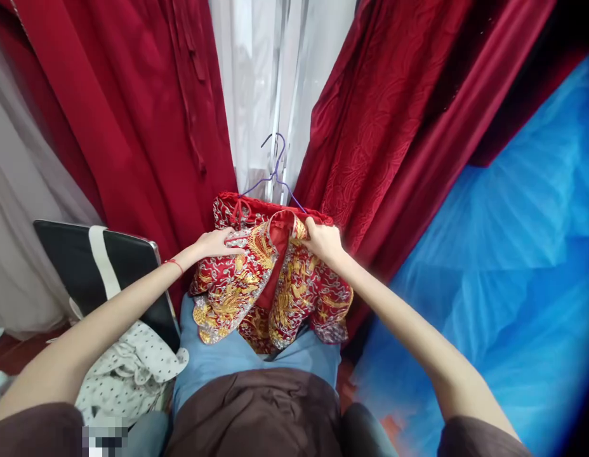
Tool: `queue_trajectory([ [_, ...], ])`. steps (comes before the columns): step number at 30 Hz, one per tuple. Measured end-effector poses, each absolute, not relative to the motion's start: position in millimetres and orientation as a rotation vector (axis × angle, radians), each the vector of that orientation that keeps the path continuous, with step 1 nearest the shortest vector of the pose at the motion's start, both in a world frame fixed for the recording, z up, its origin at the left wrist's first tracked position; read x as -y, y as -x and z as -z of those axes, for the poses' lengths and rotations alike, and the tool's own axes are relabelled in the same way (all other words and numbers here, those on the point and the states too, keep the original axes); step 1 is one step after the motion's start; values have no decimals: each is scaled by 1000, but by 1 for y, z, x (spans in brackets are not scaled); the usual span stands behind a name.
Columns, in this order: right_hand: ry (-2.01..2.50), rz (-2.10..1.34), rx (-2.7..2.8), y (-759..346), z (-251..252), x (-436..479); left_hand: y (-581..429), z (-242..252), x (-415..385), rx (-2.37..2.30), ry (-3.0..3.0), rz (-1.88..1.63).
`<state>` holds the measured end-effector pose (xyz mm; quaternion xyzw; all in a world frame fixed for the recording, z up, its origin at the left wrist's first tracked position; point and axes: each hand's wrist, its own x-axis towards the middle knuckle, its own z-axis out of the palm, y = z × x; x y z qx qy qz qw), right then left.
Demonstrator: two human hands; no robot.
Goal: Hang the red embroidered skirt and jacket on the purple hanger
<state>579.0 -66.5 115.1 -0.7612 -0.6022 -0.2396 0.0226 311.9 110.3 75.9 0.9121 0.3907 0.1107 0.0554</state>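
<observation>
A red jacket (228, 292) with gold and silver embroidery hangs down in front of my lap, its front parted below the collar. My right hand (324, 241) is closed on the jacket's collar edge, thumb on top. On the other shoulder rests my left hand (217, 243), its fingers stretched out over the cloth. Behind the jacket, a matching red embroidered garment (223, 208) with a tied red cord hangs on a thin purple hanger (276, 166). The hanger's hook points up and left. The jacket hides the lower part of the second garment.
Red curtains (146, 114) flank a white curtain (247, 76) ahead. At my left stand a black chair back (127, 254) with a white strap and a white dotted cloth (127, 368). Blue tulle (489, 279) spreads on the right.
</observation>
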Motion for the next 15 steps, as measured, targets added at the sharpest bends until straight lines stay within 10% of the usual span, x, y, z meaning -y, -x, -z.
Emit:
queue_trajectory([
  [15,1866,357,1824,-559,-252,76,-300,-279,-49,-1483,-2588,-1258],
])
